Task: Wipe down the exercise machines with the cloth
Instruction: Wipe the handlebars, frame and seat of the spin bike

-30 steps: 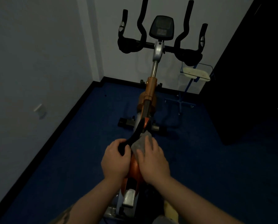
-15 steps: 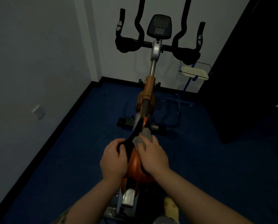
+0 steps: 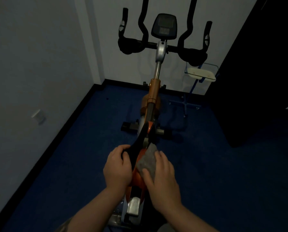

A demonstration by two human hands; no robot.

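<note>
A dim room seen from a person's head, looking down at a stationary exercise bike (image 3: 154,97) that runs from the bottom centre toward twelve o'clock. The left hand (image 3: 118,168) curls its fingers round the left edge of the black saddle (image 3: 138,148), apparently to steady it while the other hand cleans. The right hand (image 3: 161,174) presses a cloth (image 3: 147,162) against the saddle's right side and the orange frame beneath; its fingers lie fairly flat over the far edge while the thumb pins the near edge, which looks suited to rubbing with the palm. The cloth is grey, rough-textured and folded into a small pad, sitting just right of the saddle at the picture's centre. At twelve o'clock stand the black handlebars (image 3: 163,46) and a dark console (image 3: 164,26), seemingly not yet reached. At two o'clock a pale tray on a blue stand (image 3: 201,74) sits near the wall. The floor is dark blue carpet (image 3: 73,164).
</note>
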